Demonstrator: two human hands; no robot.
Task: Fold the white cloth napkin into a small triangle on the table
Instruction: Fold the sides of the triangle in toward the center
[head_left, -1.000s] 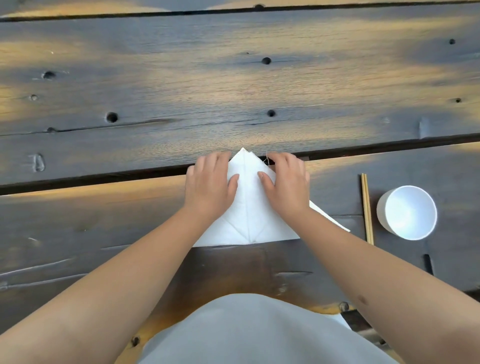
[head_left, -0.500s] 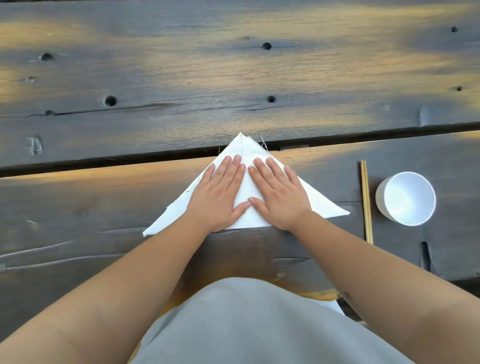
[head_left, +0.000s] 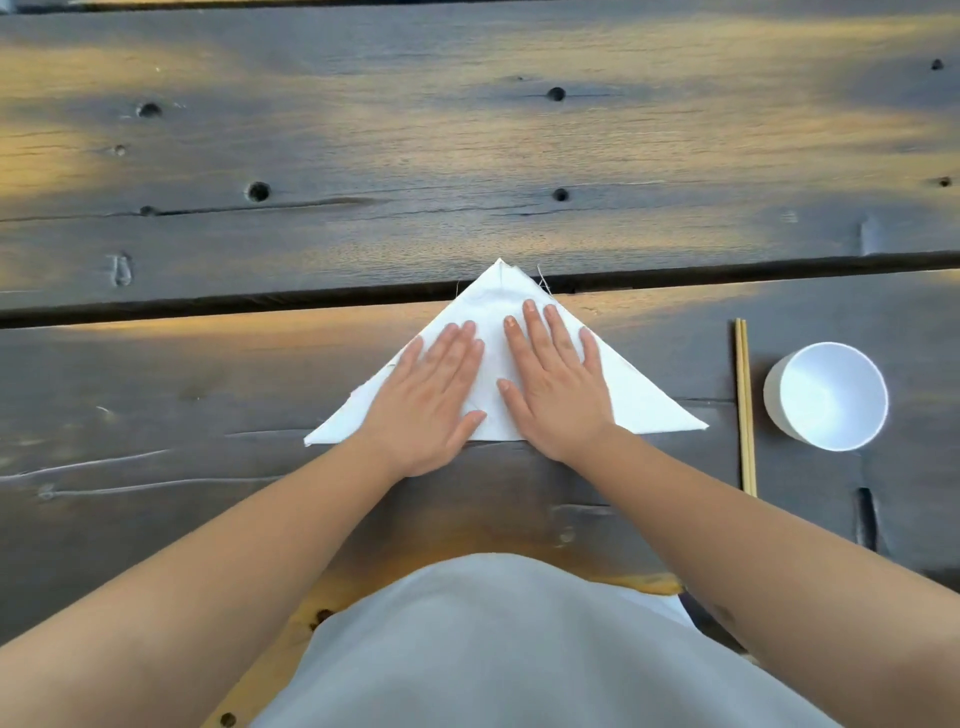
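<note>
white napkin (head_left: 639, 400) lies flat on the wood bench (head_left: 363, 156) as a triangle, tip pointing away from the person. left hand (head_left: 431, 400) n right hand (head_left: 558, 384) both rest flat on it, fingers straight, side by side. right of the napkin: chopsticks (head_left: 744, 405), then a white cup (head_left: 828, 395).
</note>
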